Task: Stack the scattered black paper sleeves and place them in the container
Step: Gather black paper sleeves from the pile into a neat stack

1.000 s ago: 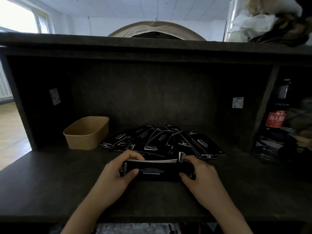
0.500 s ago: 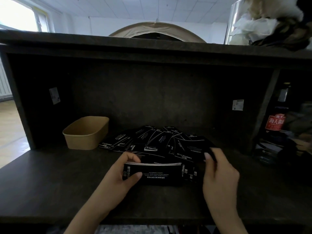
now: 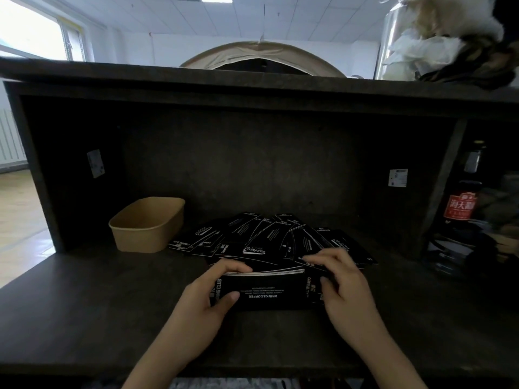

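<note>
Both hands are at a stack of black paper sleeves (image 3: 264,290) that stands on its long edge near the front middle of the tabletop (image 3: 84,318). Left hand (image 3: 207,301) grips the stack's left end, its thumb lying across the near face and its fingers curled over the top edge. Right hand (image 3: 345,287) is at the stack's right end with its fingers bent; they seem to pinch a single sleeve (image 3: 314,261) that leans against the back of the stack, though motion blur keeps the grip from being certain. The stack's near face shows white print reading upside down, and the pale cut edges of the sleeves show along its top.

Just behind the stack, toward the back wall of the recess, a fan of loose sleeves (image 3: 252,240) lies flat and overlapping on the tabletop, touching the stack's far side. To the left of that fan, just beside its leftmost sleeve, stands a tan paper container (image 3: 134,237), upright, near the back left corner of the tabletop.

A dark shelf (image 3: 252,80) roofs the recess. Small white stickers sit on the left side wall (image 3: 95,163) and on the back wall at the right (image 3: 397,178). Past the right side wall stands a dark bottle (image 3: 460,203) with a red label. Crumpled paper and fluffy material (image 3: 438,37) rest on the shelf's right end.
</note>
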`<state>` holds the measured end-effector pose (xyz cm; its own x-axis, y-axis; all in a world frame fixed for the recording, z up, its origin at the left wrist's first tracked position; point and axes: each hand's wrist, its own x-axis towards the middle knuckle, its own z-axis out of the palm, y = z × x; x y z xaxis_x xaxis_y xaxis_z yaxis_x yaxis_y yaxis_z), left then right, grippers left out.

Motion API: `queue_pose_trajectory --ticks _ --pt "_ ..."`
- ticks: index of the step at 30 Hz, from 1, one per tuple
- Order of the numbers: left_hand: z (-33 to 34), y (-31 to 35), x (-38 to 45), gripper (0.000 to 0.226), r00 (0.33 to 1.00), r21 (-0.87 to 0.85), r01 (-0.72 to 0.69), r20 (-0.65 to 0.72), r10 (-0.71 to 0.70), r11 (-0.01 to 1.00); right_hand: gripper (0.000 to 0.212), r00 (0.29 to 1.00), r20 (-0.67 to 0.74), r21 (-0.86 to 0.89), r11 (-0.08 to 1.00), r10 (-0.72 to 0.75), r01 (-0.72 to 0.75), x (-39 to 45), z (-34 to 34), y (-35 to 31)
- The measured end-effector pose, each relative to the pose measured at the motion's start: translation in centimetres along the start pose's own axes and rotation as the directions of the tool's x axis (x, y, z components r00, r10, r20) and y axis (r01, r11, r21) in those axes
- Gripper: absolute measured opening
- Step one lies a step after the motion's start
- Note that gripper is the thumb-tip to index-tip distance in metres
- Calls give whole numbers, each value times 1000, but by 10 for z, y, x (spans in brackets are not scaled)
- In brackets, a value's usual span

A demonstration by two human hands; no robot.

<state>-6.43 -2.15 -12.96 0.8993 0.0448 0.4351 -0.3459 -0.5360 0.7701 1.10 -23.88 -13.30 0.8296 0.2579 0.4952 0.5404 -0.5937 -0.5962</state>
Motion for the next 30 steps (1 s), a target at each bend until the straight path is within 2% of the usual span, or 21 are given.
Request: queue_pose_trajectory --ticks 1,3,5,11,18,22,25,30 --pt "0 0 0 44 1000 -13 14 -2 -14 1000 48 1000 3 -56 998 25 -25 1 0 0" --pt "0 -1 1 43 999 -40 33 -12 -34 999 65 987 101 -190 976 129 -108 4 5 1" --pt "-1 -2 1 42 999 -45 40 -19 -41 998 71 977 139 -258 958 163 -123 5 12 3" --pt "-1 -3 1 40 999 -89 54 3 -53 995 63 994 -58 -404 908 97 -112 7 10 1" --pt "-1 -2 1 40 999 -79 45 11 -44 996 43 998 31 -546 837 53 -28 24 17 0" --pt "0 -1 1 38 999 -87 53 16 -52 995 36 998 -30 -574 816 58 -65 24 12 2" --pt "0 -1 1 35 999 -79 46 11 -45 996 35 997 -70 -532 844 44 -74 23 9 -1" --pt "1 0 -1 30 1000 -59 19 -1 -19 998 56 997 -36 -481 873 74 -82 24 14 0"
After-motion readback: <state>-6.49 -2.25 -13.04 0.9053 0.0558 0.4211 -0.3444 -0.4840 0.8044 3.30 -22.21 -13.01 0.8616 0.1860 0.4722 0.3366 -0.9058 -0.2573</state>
